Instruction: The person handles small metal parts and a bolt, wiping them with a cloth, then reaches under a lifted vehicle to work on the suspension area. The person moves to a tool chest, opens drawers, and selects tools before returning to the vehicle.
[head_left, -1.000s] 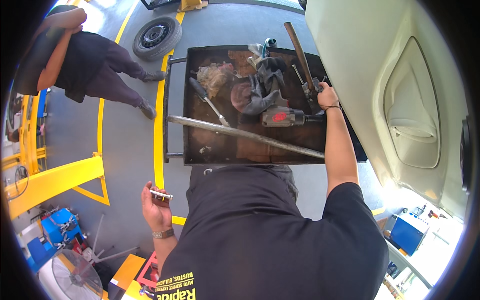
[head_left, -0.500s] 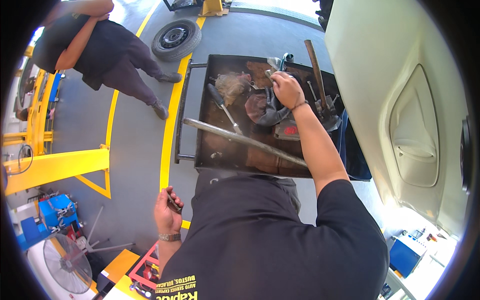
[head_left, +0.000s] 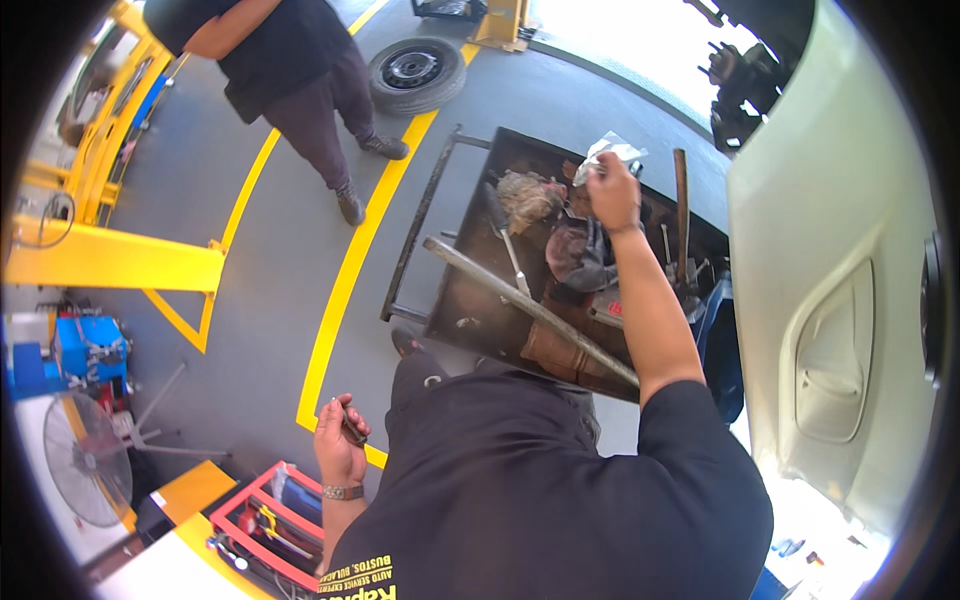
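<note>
My left hand (head_left: 340,445), low beside my body, is closed on a small metal piece (head_left: 352,430). Over the far part of the dark metal cart (head_left: 450,320), my right hand (head_left: 615,195) is closed on a crumpled white, clear-looking bag or sheet (head_left: 622,150). Around it lie a beige rag (head_left: 525,200), dark gloves (head_left: 578,258), a grey-handled tool (head_left: 508,240) and a long hammer-like handle (head_left: 681,210). A steel bar (head_left: 530,310) lies diagonally across the near side. A grey power tool (head_left: 608,308) is partly hidden by my forearm.
Another person (head_left: 290,100) stands beyond the cart. A tire (head_left: 430,95) lies on the floor. A yellow lift arm (head_left: 120,260), a fan (head_left: 85,460) and a red rack (head_left: 260,520) are at left. A pale vehicle panel (head_left: 780,250) borders the right.
My right hand has left the hammer handle's area, moved toward the far middle of the cart and taken hold of the white bag or sheet. The view has shifted, swinging the cart rightward.
</note>
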